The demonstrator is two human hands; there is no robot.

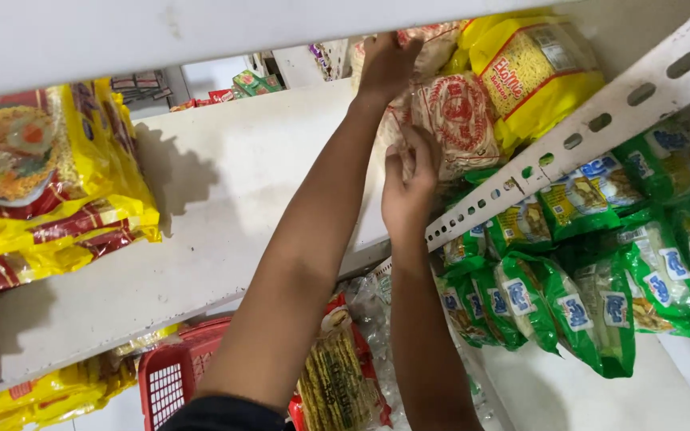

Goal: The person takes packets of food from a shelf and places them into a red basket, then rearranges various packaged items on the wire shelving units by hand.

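A white shop shelf (225,199) runs across the view, its perforated metal upright (569,136) slanting along the right side. Both arms reach up to the shelf's far end, where clear packets of pale dried noodles (457,120) with red print are stacked against a yellow noodle bag (533,68). The left hand (389,64) rests on top of the upper packet, fingers curled over its edge. The right hand (409,183) presses flat against the front of the lower packet, fingers spread wide. Large yellow-and-red packs (41,175) sit at the shelf's left end. Green snack packets (592,263) crowd the shelf below on the right, and a red plastic basket (173,375) stands low at centre.
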